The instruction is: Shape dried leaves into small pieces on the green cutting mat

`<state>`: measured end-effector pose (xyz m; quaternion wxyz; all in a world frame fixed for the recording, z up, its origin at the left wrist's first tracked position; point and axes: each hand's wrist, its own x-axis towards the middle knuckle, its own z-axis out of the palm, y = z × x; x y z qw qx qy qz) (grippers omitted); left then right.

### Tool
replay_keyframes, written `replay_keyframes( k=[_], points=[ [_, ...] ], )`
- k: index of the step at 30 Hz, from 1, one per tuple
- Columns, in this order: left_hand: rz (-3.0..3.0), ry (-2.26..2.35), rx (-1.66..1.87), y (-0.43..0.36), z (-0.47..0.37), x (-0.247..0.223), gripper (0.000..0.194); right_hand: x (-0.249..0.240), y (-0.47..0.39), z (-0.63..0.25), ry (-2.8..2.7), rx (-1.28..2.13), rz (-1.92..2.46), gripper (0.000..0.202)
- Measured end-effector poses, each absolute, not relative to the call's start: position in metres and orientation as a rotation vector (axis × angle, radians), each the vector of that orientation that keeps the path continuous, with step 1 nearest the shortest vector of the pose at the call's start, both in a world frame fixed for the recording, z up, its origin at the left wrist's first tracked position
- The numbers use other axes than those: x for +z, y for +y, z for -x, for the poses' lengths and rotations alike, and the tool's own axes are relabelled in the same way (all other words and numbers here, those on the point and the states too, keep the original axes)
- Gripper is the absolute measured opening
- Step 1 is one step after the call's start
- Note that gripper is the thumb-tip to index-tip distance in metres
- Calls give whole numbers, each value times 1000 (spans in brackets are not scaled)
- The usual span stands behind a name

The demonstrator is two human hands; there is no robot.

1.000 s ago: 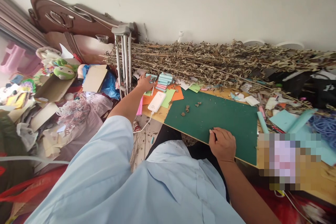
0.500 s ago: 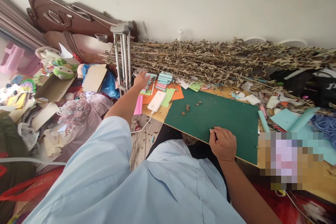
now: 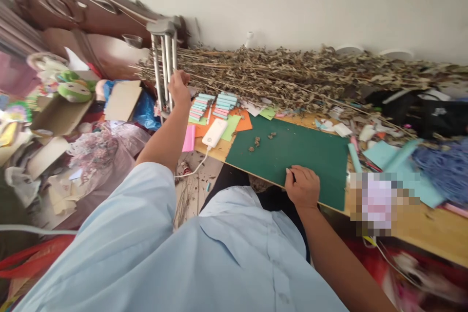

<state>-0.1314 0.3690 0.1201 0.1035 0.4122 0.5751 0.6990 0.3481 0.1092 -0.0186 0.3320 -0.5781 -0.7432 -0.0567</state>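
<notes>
My left hand [image 3: 179, 88] is raised beside the metal crutches [image 3: 164, 66], at the left end of a long heap of dried leafy stalks [image 3: 256, 75]. Its fingers are curled and blurred, and what they hold, if anything, is hidden. Below it are small rolls in pale blue and pink [image 3: 224, 103], stacked in two groups on coloured paper. My right hand [image 3: 303, 185] rests on the near edge of a green mat [image 3: 303, 148], fingers curled in with nothing seen in them. A few crumpled dried leaf bits [image 3: 257, 142] lie on the mat.
A white power bank [image 3: 215, 131] with a cable lies left of the mat, near a pink strip [image 3: 189, 138]. Blue paper [image 3: 387, 156] and blue yarn [image 3: 444, 168] are at the right. Cardboard [image 3: 122, 101] and a plush toy [image 3: 74, 88] clutter the left.
My left hand has moved up and left, from the paper rolls to beside the crutches and dried stalks. My right hand stays on the mat. The view has shifted slightly.
</notes>
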Motion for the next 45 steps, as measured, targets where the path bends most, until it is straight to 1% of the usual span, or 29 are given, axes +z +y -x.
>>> replay_keyframes(
  k=[4, 6, 9, 12, 16, 20, 27, 30, 32, 35, 39, 45],
  points=[
    [-1299, 1479, 1977, 340, 68, 138, 70, -16, 110, -345, -1940, -35, 1591, 20],
    [-1344, 1406, 1960, 307, 25, 133, 60, -16, 111, -345, -1925, -4, 1641, 22],
    [-1421, 1429, 1730, 248, -36, 106, 38, -13, 111, -343, -1940, 68, 1690, 23],
    [-1518, 1528, 1429, 198, -74, 67, 28, -10, 112, -342, -1974, 122, 1733, 24],
    [-1760, 1576, 1299, 172, -84, 23, 29, -6, 113, -340, -1982, 104, 1772, 25],
    [-1796, 1617, 1211, 173, -80, 4, 31, -5, 114, -340, -1984, 71, 1763, 25],
    [-1779, 1578, 1100, 168, -83, 9, 30, -11, 114, -343, -1934, 66, 1666, 24],
    [-1772, 1588, 934, 174, -80, 16, 29, -15, 113, -345, -1911, 77, 1622, 23],
    [-1782, 1578, 830, 179, -77, 20, 33, -15, 113, -346, -1892, 90, 1604, 21],
    [-1787, 1574, 887, 179, -75, 20, 44, -9, 120, -347, -1884, 148, 1620, 20],
    [-1853, 1558, 962, 171, -78, 15, 48, 3, 158, -346, -1971, 205, 1574, 32],
    [-1878, 1557, 950, 167, -80, 11, 47, 9, 257, -335, -2242, 336, 1523, 50]
  ],
)
